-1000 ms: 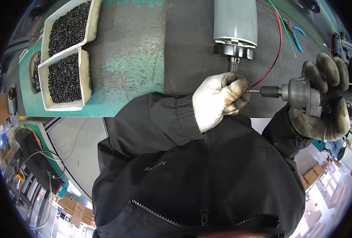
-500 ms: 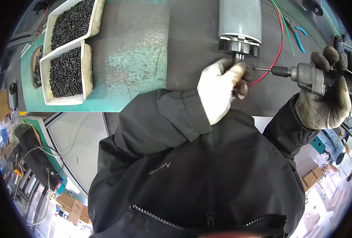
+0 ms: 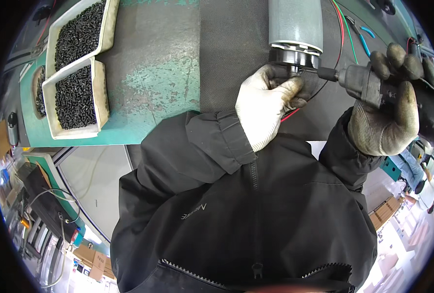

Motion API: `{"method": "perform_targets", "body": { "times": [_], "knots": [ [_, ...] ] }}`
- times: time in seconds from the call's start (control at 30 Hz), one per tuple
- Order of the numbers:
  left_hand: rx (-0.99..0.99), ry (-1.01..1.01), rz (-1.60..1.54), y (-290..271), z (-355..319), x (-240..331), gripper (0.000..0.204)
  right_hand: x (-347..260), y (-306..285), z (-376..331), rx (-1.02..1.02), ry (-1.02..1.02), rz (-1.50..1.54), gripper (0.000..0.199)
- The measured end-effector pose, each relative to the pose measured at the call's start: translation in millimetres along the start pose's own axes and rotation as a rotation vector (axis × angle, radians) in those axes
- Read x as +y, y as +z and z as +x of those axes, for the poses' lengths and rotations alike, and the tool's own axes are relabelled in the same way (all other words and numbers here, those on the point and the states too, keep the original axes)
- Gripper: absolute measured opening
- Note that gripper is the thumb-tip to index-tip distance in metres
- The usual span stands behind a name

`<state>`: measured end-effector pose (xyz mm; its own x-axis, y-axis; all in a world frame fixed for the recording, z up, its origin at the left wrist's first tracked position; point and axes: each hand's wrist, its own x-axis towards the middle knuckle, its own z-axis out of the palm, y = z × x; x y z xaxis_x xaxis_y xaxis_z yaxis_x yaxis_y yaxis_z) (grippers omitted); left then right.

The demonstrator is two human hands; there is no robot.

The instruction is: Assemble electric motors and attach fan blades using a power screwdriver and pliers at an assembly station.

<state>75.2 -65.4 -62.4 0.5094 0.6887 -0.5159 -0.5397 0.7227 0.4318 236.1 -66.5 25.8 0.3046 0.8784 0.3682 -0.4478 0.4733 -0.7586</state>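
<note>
A grey cylinder (image 3: 295, 22), a motor-like part, lies on a dark mat (image 3: 231, 44) at the top middle of the bench, its black end cap (image 3: 295, 54) facing the person. The left hand (image 3: 263, 105), in a white work glove, is pressed against that end cap from below; its fingers curl in close around the cap's lower edge and pinch something small there, too hidden to make out. The right hand (image 3: 385, 110), in a worn grey glove, is wrapped tight around the body of a power screwdriver (image 3: 361, 83), all fingers closed over it. The tool lies nearly level, its bit (image 3: 319, 72) pointing left and meeting the end cap just above the left fingertips.

Red and green wires (image 3: 344, 29) run along the mat to the right of the cylinder, and a red wire shows again below the left hand. A pair of blue-handled pliers (image 3: 361, 31) lies farther right. Well apart, at the left end of the green bench top (image 3: 168, 93), two white trays (image 3: 102, 97) stand side by side, both heaped with small black screws (image 3: 75, 97). The person's black jacket (image 3: 246, 215) fills the lower half of the view.
</note>
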Motion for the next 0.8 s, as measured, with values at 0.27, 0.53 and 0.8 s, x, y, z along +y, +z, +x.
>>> {"method": "perform_targets", "body": {
  "times": [0.27,0.53,0.8],
  "knots": [
    [0.055,-0.003,0.046,3,0,4,0.024,-8,2,-1,-0.287,0.082,-0.645,0.038],
    [0.070,0.122,0.215,-12,-4,6,0.016,32,1,-17,-0.076,-0.223,-0.952,0.034],
    [-0.019,-0.182,-0.168,-17,-18,10,0.023,-6,-23,3,0.232,-0.454,-1.222,0.039]
  ]
}}
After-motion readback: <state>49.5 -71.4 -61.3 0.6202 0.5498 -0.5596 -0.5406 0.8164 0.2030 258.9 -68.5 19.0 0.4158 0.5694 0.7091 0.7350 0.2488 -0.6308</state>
